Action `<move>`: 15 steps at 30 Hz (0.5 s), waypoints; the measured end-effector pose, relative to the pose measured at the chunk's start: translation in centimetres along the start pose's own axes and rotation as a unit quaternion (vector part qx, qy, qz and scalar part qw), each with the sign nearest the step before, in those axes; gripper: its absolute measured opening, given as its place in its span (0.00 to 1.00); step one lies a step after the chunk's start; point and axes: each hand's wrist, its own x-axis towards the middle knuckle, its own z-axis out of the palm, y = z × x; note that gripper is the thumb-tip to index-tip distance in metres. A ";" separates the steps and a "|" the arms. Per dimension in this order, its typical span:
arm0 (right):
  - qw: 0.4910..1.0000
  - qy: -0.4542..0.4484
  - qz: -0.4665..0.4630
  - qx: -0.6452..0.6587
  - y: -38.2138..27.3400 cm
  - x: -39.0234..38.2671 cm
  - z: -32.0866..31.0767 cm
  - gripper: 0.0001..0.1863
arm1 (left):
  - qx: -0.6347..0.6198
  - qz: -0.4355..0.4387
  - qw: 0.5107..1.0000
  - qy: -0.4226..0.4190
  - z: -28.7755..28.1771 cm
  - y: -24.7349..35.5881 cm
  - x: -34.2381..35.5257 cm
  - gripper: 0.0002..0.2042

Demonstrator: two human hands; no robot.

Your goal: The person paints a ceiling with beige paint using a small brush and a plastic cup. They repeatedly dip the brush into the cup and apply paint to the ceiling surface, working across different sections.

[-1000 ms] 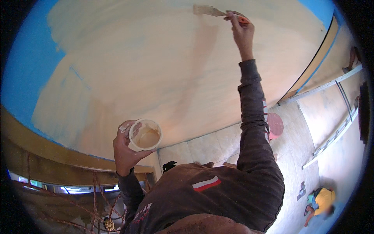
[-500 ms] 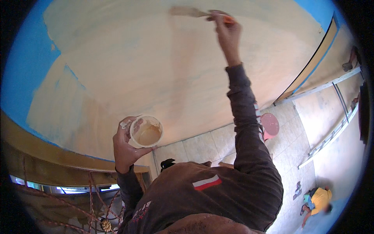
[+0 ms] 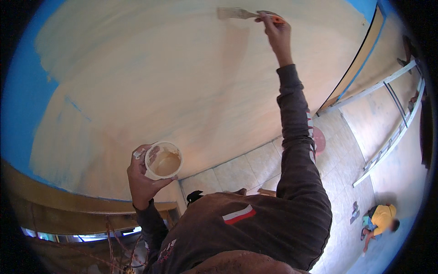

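My left hand (image 3: 142, 177), smeared with paint on a finger, is closed round a white tub (image 3: 164, 160) of cream-coloured paint (image 3: 166, 163). The tub is tilted so that its mouth shows. With my right arm stretched far up, my right hand (image 3: 277, 36) grips the orange handle of a paintbrush (image 3: 244, 13). Its wide bristles point left, against or very close to the wall (image 3: 182, 82); contact cannot be made out. Cream paint covers most of that wall, with blue showing through in faint streaks.
Unpainted blue wall (image 3: 25, 91) borders the left side. A stepladder (image 3: 394, 132) stands at the right, with another person's feet on it. Below it a person in a yellow shirt (image 3: 382, 219) crouches by the wall. A pink bucket (image 3: 319, 140) is on the tiled floor (image 3: 242, 171).
The brush and my right hand have shifted to the right in the picture. My left hand with the tub sits slightly farther left and lower. The whole view has turned a little.
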 end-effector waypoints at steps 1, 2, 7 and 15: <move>1.000 0.021 -0.018 0.013 0.3 -0.1 -1.1 0.16 | -0.004 -0.003 1.000 0.000 -0.1 -0.1 -0.1 0.48; 0.998 0.042 -0.036 0.026 0.6 -0.3 -2.1 0.17 | -0.009 -0.006 1.000 0.001 -0.1 -0.1 -0.2 0.48; 0.995 0.100 -0.003 -0.010 3.1 0.4 -8.8 0.14 | -0.027 -0.011 1.000 -0.012 -0.4 0.0 -0.1 0.48; 0.929 0.252 -0.162 -0.215 2.7 0.5 -13.2 0.11 | -0.041 -0.012 0.999 -0.025 -0.4 -0.6 0.1 0.46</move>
